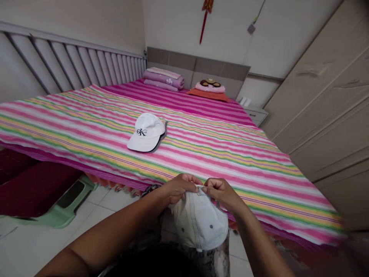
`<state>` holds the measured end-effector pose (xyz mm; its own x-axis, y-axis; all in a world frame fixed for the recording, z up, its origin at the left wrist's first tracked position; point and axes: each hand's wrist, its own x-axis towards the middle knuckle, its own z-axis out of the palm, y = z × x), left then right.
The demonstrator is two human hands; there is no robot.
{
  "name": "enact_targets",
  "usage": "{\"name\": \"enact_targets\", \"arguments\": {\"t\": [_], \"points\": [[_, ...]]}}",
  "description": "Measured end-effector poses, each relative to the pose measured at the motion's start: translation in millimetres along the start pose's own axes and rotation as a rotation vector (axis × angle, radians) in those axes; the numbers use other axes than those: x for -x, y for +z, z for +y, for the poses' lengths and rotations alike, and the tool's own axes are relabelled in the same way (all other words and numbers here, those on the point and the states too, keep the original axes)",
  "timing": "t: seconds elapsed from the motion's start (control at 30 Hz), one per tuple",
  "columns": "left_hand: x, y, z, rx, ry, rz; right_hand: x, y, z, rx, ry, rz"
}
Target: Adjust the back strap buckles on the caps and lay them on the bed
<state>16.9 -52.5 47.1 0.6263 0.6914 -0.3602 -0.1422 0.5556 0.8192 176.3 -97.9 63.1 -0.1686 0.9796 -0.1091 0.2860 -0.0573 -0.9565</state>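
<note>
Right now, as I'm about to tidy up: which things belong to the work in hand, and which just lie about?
In hand: pale baseball cap, its metal buckle.
Lying about: white CK cap (possibly related), folded purple bedding.

On my feed I see a bed point(135, 92) whose striped cover point(219, 142) carries a white cap point(146, 132), with folded purple bedding point(163, 79) and a pink-and-orange stack point(209, 93) farther back.

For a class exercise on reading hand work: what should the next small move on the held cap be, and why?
Perhaps the right hand should gently tug the strap by the ring while the left hand steadies the cap: both hands pinch it close beside the ring. How the strap is threaded is unclear.
</note>
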Motion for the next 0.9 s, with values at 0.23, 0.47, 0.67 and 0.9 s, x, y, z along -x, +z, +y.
{"name": "enact_targets", "arguments": {"t": [0.23,0.47,0.67,0.9], "points": [[-3,7.6,-3,-0.117,0.072,0.089,1,1,-4,0.163,-0.031,0.034],[-1,7.2,-6,-0.166,0.061,0.052,3,3,-2,0.396,-0.076,0.105],[-4,1.1,-11,-0.211,0.092,-0.012,4,7,0,0.438,-0.086,0.137],[-8,-8.9,-14,-0.235,0.073,0.024,8,0,0,0.151,0.017,-0.092]]}}
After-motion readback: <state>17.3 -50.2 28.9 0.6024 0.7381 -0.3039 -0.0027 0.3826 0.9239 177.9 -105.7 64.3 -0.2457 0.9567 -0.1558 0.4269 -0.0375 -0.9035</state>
